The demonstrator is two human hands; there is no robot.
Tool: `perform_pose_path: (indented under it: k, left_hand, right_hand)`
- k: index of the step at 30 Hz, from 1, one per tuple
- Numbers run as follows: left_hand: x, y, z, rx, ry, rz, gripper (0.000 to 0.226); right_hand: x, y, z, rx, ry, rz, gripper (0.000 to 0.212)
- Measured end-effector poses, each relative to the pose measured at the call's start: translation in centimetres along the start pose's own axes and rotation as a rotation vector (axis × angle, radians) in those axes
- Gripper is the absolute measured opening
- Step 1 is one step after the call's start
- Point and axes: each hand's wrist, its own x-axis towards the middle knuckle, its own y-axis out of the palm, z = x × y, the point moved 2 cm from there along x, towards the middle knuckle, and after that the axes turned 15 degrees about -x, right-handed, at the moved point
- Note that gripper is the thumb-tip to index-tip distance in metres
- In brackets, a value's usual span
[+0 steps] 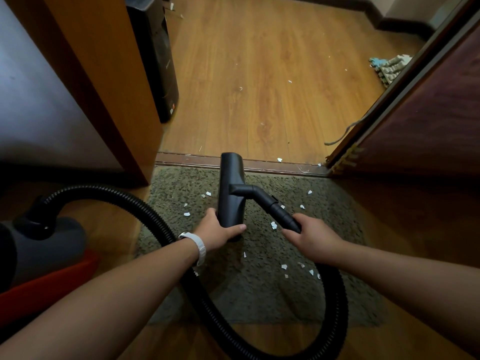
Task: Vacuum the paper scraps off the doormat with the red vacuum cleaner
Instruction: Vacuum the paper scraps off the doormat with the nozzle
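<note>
Nozzle alignment is proceeding on the doormat [337, 229]: left hand [218, 231] is gripping the near end of the floor nozzle [231, 188], right hand [311, 237] is clasping its tube [281, 213]. Paper scraps [273, 225] are lying around the nozzle at 3, 6 and 9 o'clock; a sideways sweep is probably coming next.

Two hands [217, 229] [313, 239]; one vacuum [49, 242]; one doormat [327, 229]

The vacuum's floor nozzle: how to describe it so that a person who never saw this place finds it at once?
Find the shaggy green doormat at the picture's middle. On its far half, reaching the wooden threshold, lies the black floor nozzle, whose near end the left hand grips. Unlike the ribbed, curving hose nearby, it is smooth, flat and straight.
</note>
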Motion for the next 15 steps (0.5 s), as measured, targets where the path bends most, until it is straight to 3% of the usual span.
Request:
perform_pose_path:
  k: [7, 15]
  left_hand:
    - [-0.6, -2.4, -0.2, 0.137, 0.129, -0.034, 0.112]
    - [-5.7, -11.6, -2.7, 0.530, 0.418, -0.020, 0.087]
  right_hand:
    - [0.3, -0.1, -0.2, -0.001, 0.023, -0.001, 0.019]
    - [1.6, -1.0, 2.5, -0.040, -0.025, -0.036, 0.020]
